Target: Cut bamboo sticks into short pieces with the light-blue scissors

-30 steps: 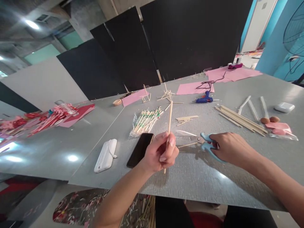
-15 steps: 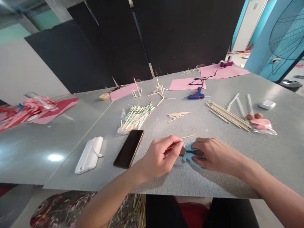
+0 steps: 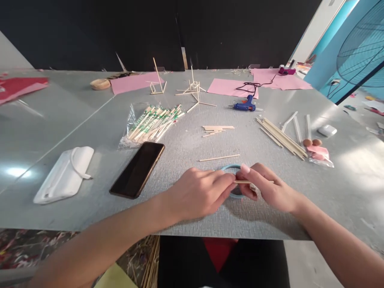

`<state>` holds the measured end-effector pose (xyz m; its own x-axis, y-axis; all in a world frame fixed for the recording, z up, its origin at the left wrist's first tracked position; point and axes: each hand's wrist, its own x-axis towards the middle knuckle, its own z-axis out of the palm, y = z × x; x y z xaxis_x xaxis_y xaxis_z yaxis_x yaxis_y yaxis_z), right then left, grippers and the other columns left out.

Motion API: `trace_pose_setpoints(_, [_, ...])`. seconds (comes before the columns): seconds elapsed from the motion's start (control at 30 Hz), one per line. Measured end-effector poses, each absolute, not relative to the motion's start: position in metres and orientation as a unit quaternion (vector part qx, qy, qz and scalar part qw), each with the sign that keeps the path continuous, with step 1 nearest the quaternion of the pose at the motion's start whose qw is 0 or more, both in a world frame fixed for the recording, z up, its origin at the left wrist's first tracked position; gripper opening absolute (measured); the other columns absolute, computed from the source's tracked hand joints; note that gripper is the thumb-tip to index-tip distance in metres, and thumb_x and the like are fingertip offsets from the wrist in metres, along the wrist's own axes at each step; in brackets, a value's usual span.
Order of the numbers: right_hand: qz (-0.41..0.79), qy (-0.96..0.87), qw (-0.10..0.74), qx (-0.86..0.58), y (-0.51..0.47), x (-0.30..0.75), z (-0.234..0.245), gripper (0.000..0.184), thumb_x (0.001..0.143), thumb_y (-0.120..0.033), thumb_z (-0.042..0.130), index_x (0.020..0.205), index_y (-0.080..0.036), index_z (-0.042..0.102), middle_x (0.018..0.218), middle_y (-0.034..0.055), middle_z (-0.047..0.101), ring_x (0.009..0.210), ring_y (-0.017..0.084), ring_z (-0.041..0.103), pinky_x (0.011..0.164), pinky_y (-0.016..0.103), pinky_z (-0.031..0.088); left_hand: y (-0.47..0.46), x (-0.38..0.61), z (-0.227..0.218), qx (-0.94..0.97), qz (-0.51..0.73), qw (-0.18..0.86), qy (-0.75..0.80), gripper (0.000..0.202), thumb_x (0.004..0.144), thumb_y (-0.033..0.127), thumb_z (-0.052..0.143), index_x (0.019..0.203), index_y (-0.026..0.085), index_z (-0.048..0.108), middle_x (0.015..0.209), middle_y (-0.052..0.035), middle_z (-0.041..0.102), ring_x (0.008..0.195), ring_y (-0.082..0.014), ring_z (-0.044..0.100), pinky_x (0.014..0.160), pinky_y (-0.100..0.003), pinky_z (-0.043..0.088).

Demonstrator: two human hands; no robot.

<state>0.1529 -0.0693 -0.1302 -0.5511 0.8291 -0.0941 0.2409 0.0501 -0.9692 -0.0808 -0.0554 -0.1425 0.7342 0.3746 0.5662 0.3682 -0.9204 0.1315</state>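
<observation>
My left hand [image 3: 201, 194] is closed, its fingertips meeting my right hand near the front of the table. A thin wooden stick [image 3: 243, 182] runs between the two hands, pinched at both ends. My right hand [image 3: 268, 186] has its thumb and fingers on this stick, with the far end partly covered by them. Under and behind the fingers lie the blue-handled pliers [image 3: 231, 166], mostly hidden. Just beyond, a single loose stick [image 3: 219, 158] rests on the table, and a small pile of short cut sticks [image 3: 217, 129] lies farther back.
A phone [image 3: 137, 170], a white case [image 3: 64, 174] and a bag of wrapped chopsticks [image 3: 154, 124] lie left. Stick frames [image 3: 193, 89] stand at the back. A blue glue gun [image 3: 244, 105], long sticks [image 3: 280, 138] and clear glue sticks [image 3: 297, 130] are toward the right.
My right hand has shifted from gripping the pliers' handles to pinching the stick. The pliers now sit beneath my hands. My view has tilted down and turned slightly.
</observation>
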Motion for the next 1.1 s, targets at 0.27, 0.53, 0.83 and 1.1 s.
trace_pose_setpoints(0.27, [0.679,-0.607,0.260,-0.320,-0.075,0.150,-0.131,0.065,0.114,-0.059,0.042,0.060,-0.024,0.032,0.052,-0.0064,0.033,0.046,0.008,0.031,0.047,0.028,0.027,-0.052,-0.087,-0.144,0.940,0.297,0.094,0.138,0.026,0.117,0.019,0.037,0.113,0.013,0.061,0.081,0.0004,0.071,0.062,-0.0123,0.065,0.054,-0.028,0.046])
trace_pose_setpoints(0.53, [0.785,-0.529,0.278,-0.161,-0.076,0.151,-0.135,0.066,0.118,-0.043,0.030,0.055,-0.025,0.028,0.042,-0.0060,0.034,0.038,0.008,0.031,0.042,0.024,0.029,-0.059,-0.086,-0.138,0.928,0.315,0.189,0.063,0.022,0.114,0.015,0.040,0.105,0.019,0.060,0.079,0.0022,0.069,0.064,-0.0124,0.060,0.057,-0.028,0.045])
trace_pose_setpoints(0.83, [0.620,-0.508,0.527,-0.282,-0.055,0.165,-0.120,0.056,0.107,-0.047,0.062,0.059,-0.023,0.046,0.046,-0.0081,0.030,0.042,0.009,0.028,0.045,0.027,0.027,-0.046,-0.085,-0.139,0.887,0.433,0.072,0.144,0.034,0.101,0.025,0.060,0.069,0.022,0.049,0.056,0.0061,0.049,0.049,-0.0112,0.042,0.049,-0.030,0.030])
trace_pose_setpoints(1.1, [0.560,-0.508,0.532,-0.381,-0.040,0.174,-0.133,0.044,0.098,-0.063,0.072,0.083,-0.022,0.066,0.059,-0.0085,0.038,0.049,0.009,0.028,0.046,0.026,0.021,-0.029,-0.091,-0.140,0.868,0.441,0.004,0.228,0.033,0.094,0.018,0.052,0.062,0.022,0.043,0.050,0.0069,0.044,0.043,-0.0098,0.037,0.045,-0.029,0.027])
